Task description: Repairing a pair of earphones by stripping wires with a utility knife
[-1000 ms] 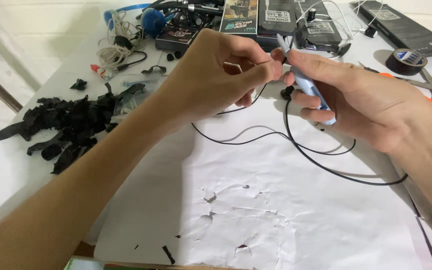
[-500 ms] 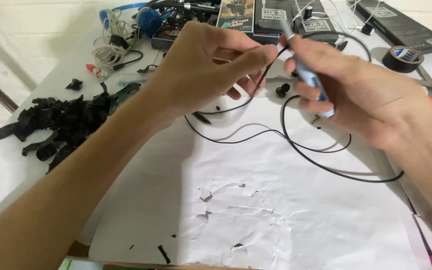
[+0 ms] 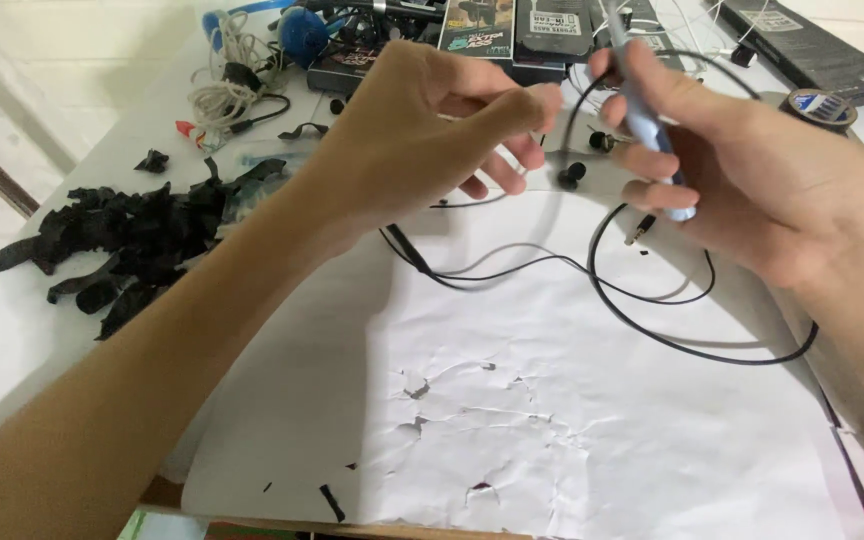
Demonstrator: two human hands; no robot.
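The left hand [image 3: 422, 140] hovers above the upper edge of the torn white paper sheet [image 3: 572, 420], its fingers pinched together on something thin near the black earphone cable [image 3: 652, 320]; the hand's own back hides the pinched part, so I cannot tell exactly what is grasped. The right hand [image 3: 752, 180], just to the right of it and also above the sheet's top edge, has its fingers clenched round a slim light-blue tool [image 3: 647, 125], held tilted, whose tip is blurred and runs up against the clutter behind. The cable loops over the upper half of the sheet, with a small plug end lying just under the right hand and dark earbuds between the two hands. Left of the sheet sits a heap of black scraps [image 3: 122, 240]. Beyond the sheet's far edge, flat packages [image 3: 522, 30] are cut off by the frame, and a roll of dark tape [image 3: 820, 108] shows partly behind the right hand on the table [image 3: 102, 160].
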